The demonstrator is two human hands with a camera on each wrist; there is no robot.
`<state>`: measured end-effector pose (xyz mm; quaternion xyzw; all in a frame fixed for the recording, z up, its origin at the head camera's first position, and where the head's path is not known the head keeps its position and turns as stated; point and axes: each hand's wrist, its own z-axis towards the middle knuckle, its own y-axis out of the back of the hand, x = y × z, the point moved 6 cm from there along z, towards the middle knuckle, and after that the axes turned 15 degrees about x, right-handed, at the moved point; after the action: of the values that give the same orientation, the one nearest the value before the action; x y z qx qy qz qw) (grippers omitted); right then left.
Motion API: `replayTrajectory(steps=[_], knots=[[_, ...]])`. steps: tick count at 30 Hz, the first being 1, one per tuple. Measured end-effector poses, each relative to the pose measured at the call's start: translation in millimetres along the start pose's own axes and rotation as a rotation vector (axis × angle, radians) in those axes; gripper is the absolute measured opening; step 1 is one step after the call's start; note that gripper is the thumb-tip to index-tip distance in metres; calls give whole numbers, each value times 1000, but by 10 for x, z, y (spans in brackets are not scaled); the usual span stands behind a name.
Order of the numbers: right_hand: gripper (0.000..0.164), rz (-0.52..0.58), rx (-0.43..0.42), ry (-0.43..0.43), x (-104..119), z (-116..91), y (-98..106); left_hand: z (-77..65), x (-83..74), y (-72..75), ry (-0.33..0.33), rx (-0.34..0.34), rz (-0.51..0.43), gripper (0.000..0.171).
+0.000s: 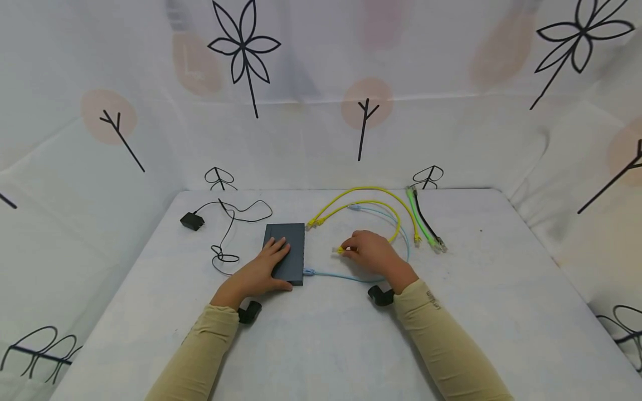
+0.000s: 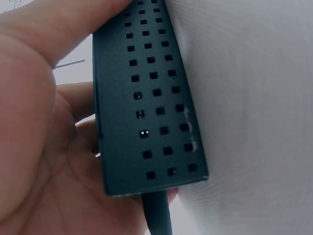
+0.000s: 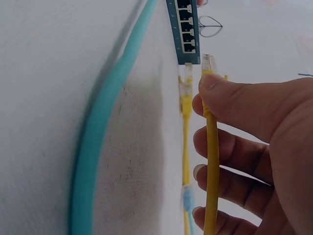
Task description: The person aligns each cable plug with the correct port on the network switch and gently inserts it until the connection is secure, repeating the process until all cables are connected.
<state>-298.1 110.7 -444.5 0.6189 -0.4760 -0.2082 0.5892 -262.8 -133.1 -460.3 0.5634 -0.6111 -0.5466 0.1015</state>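
A dark grey network switch [image 1: 295, 256] lies flat on the table. My left hand [image 1: 258, 273] rests on its top with fingers spread, the thumb along the near edge. In the left wrist view, the switch's perforated side [image 2: 146, 112] faces the camera. Between thumb and index finger, my right hand [image 1: 371, 253] pinches a yellow network cable [image 3: 211, 147] just behind its clear plug [image 3: 208, 62]. That plug points toward the row of ports [image 3: 187, 29] and stands apart from them. A light blue network cable [image 1: 346, 275] is plugged into the switch's right side near the front corner.
Another yellow cable [image 1: 371, 188] arcs behind the switch. Green [image 1: 423, 220] and black [image 1: 423, 214] short cables lie at the right. A black power adapter [image 1: 193, 221] sits at the left, its thin cord [image 1: 230, 223] looping toward the switch. Patterned cloth walls surround the table.
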Motion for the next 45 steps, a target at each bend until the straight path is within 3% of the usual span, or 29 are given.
replayTrajectory(steps=[14,36,45], knots=[[21,-30,-31,88,163,7,-14,6,27,-17,3,3,-3,98],[22,-31,-19,-21,188,28,-81,-7,-5,-5,-1,-1,1,97],[21,-90,-42,19,253,46,-100,7,-2,-8,-1,0,9,98]])
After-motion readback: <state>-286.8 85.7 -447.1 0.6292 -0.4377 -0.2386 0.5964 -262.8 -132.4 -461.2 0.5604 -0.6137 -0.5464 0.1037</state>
